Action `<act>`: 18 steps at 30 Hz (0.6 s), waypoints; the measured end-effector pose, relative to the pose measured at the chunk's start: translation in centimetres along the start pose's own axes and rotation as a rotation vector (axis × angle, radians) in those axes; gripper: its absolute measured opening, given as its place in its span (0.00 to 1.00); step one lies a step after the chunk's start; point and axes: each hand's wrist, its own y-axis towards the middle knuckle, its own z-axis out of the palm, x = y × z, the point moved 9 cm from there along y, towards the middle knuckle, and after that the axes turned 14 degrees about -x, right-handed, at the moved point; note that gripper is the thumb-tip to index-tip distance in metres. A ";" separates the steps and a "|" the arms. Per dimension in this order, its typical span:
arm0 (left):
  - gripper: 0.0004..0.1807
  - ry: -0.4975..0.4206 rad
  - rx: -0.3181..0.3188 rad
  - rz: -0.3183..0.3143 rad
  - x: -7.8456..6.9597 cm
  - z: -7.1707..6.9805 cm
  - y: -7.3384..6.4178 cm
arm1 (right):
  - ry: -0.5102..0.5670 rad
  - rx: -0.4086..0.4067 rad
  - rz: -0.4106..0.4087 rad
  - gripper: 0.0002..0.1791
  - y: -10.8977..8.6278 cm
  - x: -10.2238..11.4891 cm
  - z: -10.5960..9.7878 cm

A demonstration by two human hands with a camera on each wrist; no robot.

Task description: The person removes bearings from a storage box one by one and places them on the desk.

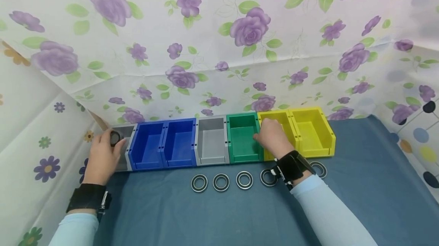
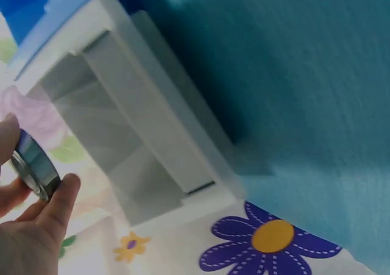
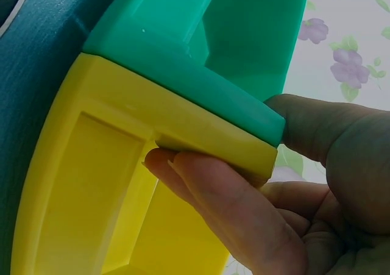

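Note:
My left hand (image 1: 102, 158) pinches a ball bearing (image 2: 38, 165) between thumb and fingers, above the grey bin (image 2: 131, 122) at the left end of the row. In the head view that bearing shows as a dark ring, tilted. At the right, my right hand (image 1: 273, 136) grips the adjoining walls of the green bin (image 1: 244, 137) and a yellow bin (image 3: 79, 165). Its thumb (image 3: 311, 125) lies against the green side, while the fingers reach down inside the yellow one.
Several bearings (image 1: 221, 182) lie in a line on the blue cloth (image 1: 178, 215) before the bins; the right wrist partly covers one. Two blue bins (image 1: 178, 143), a second grey bin (image 1: 212, 141) and another yellow bin (image 1: 312, 133) complete the row. Flowered sheeting (image 1: 205, 47) stands behind.

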 end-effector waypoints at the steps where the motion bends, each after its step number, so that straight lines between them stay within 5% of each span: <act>1: 0.35 -0.003 -0.020 -0.013 -0.2 -0.3 0.0 | 0.000 -0.002 -0.003 0.16 0.0 0.0 0.0; 5: 0.35 -0.041 -0.127 -0.022 -1.5 -1.6 -0.1 | 0.002 -0.001 -0.005 0.15 0.1 0.0 0.0; 11: 0.28 -0.164 -0.302 0.104 -5.0 -3.4 -0.3 | 0.005 -0.010 -0.015 0.16 0.0 0.1 -0.2; 18: 0.25 -0.224 -0.320 0.180 -8.7 -4.4 -1.3 | 0.003 -0.002 -0.001 0.15 0.0 0.0 0.0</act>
